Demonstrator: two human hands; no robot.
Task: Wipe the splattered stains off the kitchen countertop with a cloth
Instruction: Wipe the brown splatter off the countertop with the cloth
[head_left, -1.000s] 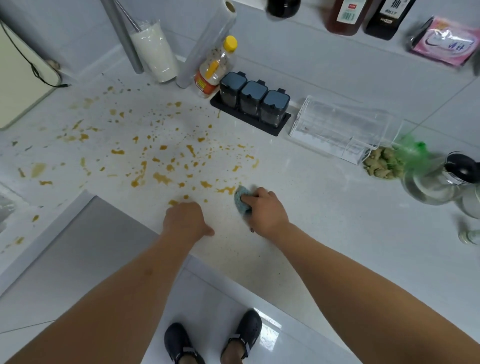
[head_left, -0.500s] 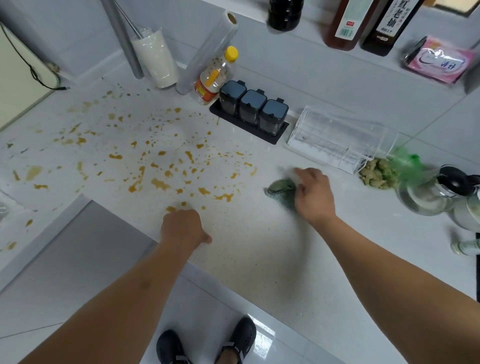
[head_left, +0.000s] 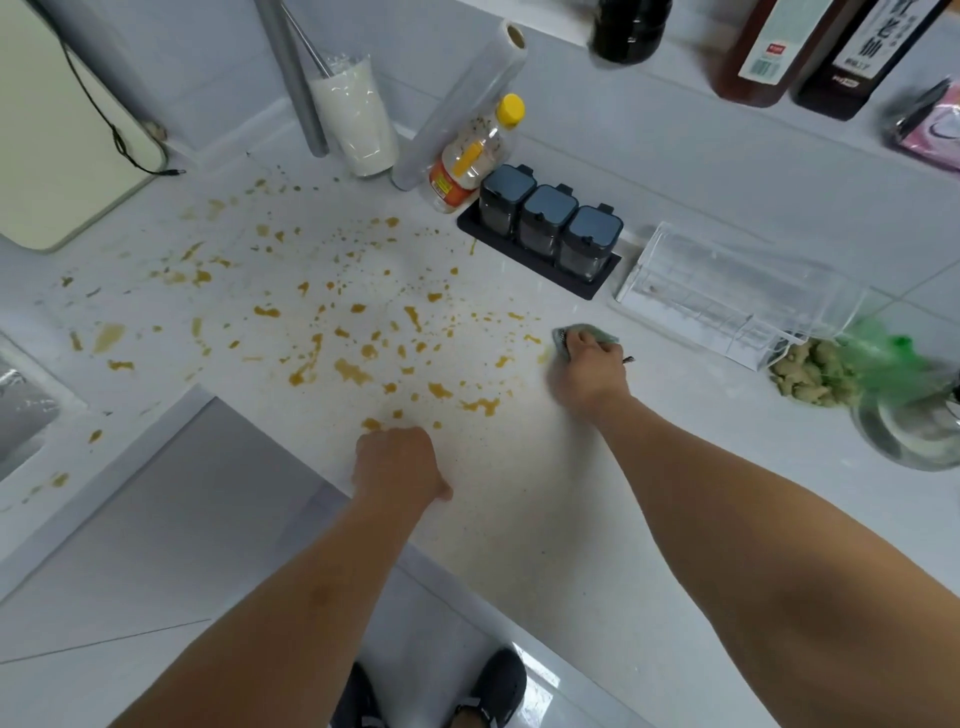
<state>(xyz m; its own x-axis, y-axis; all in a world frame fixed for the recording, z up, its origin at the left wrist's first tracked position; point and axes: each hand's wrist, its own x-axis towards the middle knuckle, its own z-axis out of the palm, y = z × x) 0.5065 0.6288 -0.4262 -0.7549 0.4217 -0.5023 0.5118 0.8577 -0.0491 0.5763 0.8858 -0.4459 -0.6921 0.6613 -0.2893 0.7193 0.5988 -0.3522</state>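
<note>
Orange-brown splattered stains (head_left: 353, 371) cover the white countertop (head_left: 519, 509) from the middle to the far left. My right hand (head_left: 589, 371) grips a small green-grey cloth (head_left: 563, 335) and presses it on the counter at the right edge of the stains, just in front of the spice jars. My left hand (head_left: 397, 462) rests as a fist on the counter near its front edge, holding nothing, with stains just beyond its knuckles.
Behind the stains stand a black tray with three spice jars (head_left: 550, 228), a yellow-capped bottle (head_left: 475, 150), a film roll (head_left: 462, 104) and a white cup (head_left: 356, 114). A clear plastic box (head_left: 727, 296), ginger (head_left: 810, 371) and a glass jug (head_left: 914, 421) sit right. A sink (head_left: 21, 410) lies left.
My right hand swept the cloth away to the right toward the clear box, then came back left to the edge of the stains. My left fist has stayed in place.
</note>
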